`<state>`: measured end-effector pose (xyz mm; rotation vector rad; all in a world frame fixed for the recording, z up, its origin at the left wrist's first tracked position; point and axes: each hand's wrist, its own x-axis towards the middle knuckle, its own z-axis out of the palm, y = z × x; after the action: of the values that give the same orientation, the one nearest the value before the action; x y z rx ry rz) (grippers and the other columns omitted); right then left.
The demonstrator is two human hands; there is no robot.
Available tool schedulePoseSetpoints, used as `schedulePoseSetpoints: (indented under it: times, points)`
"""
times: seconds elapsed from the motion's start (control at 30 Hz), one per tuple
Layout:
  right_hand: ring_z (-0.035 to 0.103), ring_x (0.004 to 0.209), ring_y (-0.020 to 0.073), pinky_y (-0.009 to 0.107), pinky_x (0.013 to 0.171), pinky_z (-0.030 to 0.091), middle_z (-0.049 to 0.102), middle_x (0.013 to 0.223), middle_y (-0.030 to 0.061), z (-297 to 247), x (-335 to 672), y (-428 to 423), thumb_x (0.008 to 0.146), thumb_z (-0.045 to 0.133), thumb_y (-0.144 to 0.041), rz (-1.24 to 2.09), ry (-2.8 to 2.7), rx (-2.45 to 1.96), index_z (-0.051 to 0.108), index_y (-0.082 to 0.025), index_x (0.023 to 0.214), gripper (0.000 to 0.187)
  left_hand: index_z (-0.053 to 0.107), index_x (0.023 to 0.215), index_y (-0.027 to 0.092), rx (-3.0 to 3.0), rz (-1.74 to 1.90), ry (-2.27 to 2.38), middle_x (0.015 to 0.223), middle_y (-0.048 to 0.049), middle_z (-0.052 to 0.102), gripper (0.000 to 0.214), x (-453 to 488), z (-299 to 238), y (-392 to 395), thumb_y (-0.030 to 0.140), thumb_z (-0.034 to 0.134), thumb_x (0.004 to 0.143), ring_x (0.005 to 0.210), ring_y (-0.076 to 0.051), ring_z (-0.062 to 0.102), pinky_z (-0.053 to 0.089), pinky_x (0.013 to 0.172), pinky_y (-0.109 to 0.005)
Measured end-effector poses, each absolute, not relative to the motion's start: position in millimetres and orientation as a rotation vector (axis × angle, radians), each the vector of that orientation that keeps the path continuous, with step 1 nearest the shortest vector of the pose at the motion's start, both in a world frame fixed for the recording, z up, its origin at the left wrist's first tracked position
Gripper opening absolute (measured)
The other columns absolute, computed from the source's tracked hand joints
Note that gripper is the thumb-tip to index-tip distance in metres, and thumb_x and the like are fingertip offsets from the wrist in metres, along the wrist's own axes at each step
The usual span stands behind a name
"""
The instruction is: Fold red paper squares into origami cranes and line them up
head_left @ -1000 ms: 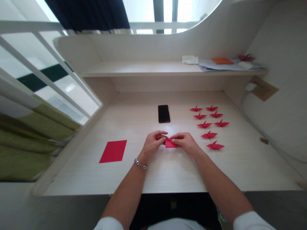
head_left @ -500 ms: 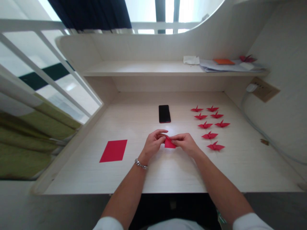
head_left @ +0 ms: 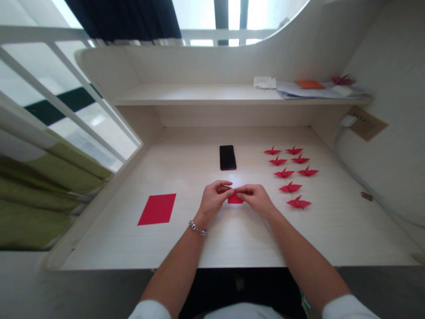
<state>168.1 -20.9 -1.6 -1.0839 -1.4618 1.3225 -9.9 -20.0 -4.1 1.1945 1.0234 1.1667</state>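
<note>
My left hand (head_left: 213, 199) and my right hand (head_left: 255, 198) meet at the middle of the desk (head_left: 232, 239), both pinching a small folded piece of red paper (head_left: 234, 199) that rests on or just above the desk. Most of the paper is hidden by my fingers. A silver bracelet (head_left: 197, 228) sits on my left wrist. Several finished red paper cranes (head_left: 290, 188) lie in two rows to the right of my hands. A flat red sheet (head_left: 157, 209) lies to the left.
A black phone (head_left: 227, 157) lies face up beyond my hands. The shelf above (head_left: 199, 95) holds white papers (head_left: 299, 91), an orange item (head_left: 309, 84) and a red paper figure (head_left: 343, 80) at its right end. A wall socket with a white plug (head_left: 348, 120) and cable is on the right.
My hands have closed in on each other, and less of the folded red paper shows between my fingers than before.
</note>
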Motion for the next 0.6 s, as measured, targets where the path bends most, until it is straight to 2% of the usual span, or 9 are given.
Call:
schedulePoseSetpoints:
  times: [0.27,0.6]
  points:
    - [0.065,0.067,0.0189,0.029,0.063,0.049,0.073,0.074,0.0061,-0.1,164.2,-22.1,0.068,0.074,-0.034,1.307,-1.409,-1.147,0.074,-0.017,0.081,0.022,0.067,0.1,0.012,1.218,1.149,1.018,0.08,-0.0088,0.072,0.04,-10.6,-6.3,-19.9,0.03,0.079,0.066,0.075,-0.019,0.069,0.055,0.07,-0.03]
    - [0.063,0.066,0.0175,0.028,0.062,0.048,0.072,0.075,0.0057,-0.4,164.6,-22.1,0.07,0.071,-0.032,1.294,-1.451,-1.178,0.073,-0.016,0.082,0.02,0.067,0.096,0.011,1.117,1.16,0.999,0.077,-0.0079,0.073,0.037,-7.8,-2.3,-20.1,0.026,0.08,0.064,0.07,-0.018,0.068,0.054,0.068,-0.029]
